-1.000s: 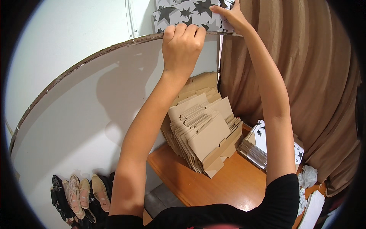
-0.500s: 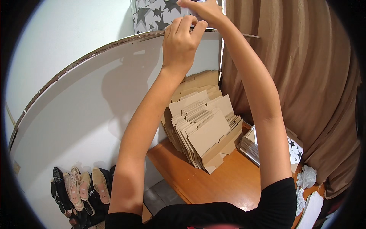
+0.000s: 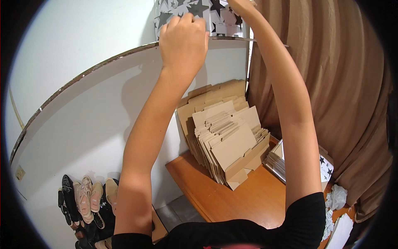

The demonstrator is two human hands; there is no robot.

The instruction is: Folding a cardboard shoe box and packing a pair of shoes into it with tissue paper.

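High on a shelf [image 3: 137, 49] stand star-patterned boxes [image 3: 226, 18], white and grey with dark stars; a vertical edge divides the pattern, and I cannot tell whether it is one box or two. My left hand [image 3: 184, 43] is raised in front of the left part, its fingers curled closed at the star-patterned face. What lies inside those fingers is hidden. My right hand [image 3: 243, 7] reaches up at the right end of the boxes, beside the curtain. The picture's top edge cuts off its fingers.
Folded brown cardboard boxes [image 3: 234, 151] lean in a stack on the wooden table [image 3: 199, 189]. Behind my right arm lies a pile of flat star-patterned packaging [image 3: 326, 168] beside crumpled plastic [image 3: 338, 197]. A brown curtain [image 3: 340, 83] hangs at right. Shoes [image 3: 85, 199] stand at lower left.
My left hand has moved left and slightly down along the boxes. My right hand has shifted right, away from the left one, uncovering more of the right star-patterned face. The view has shifted slightly.
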